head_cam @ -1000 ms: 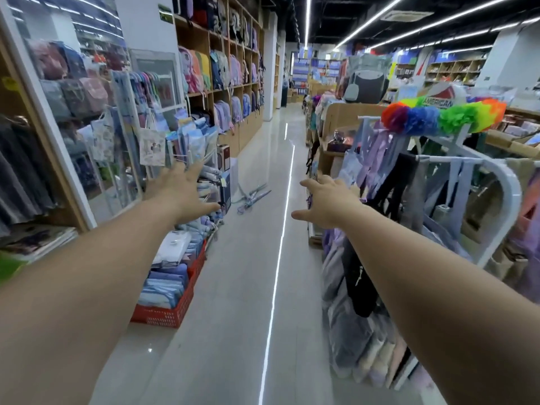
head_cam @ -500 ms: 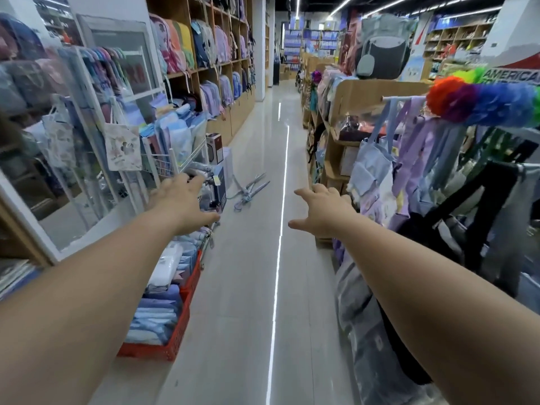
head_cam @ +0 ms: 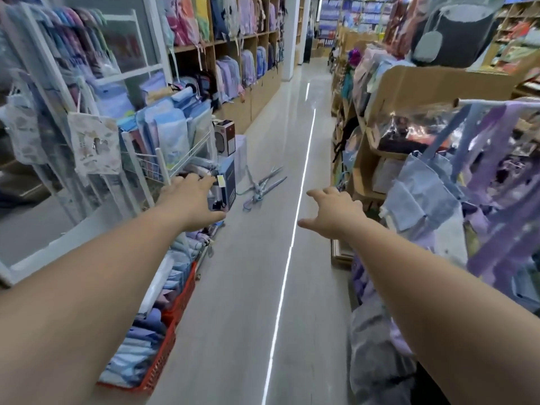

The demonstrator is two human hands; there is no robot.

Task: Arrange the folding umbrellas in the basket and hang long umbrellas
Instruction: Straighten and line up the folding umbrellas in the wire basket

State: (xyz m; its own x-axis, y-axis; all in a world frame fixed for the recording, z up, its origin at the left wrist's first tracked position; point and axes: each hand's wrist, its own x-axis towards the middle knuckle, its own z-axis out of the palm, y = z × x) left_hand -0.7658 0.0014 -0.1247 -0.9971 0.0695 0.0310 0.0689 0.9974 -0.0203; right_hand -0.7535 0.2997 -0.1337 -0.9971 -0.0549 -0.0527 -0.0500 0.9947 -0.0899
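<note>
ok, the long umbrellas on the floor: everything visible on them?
The long umbrellas are closed and furled, thin and stick-like, in pale blue-lavender fabric. There are at least two, crossing near their curved handles, which point toward the camera; the tips point away up the aisle. They lie flat on the glossy grey floor, just right of the stacked boxes. Only the floor touches them. Finer detail is blurred.
</note>
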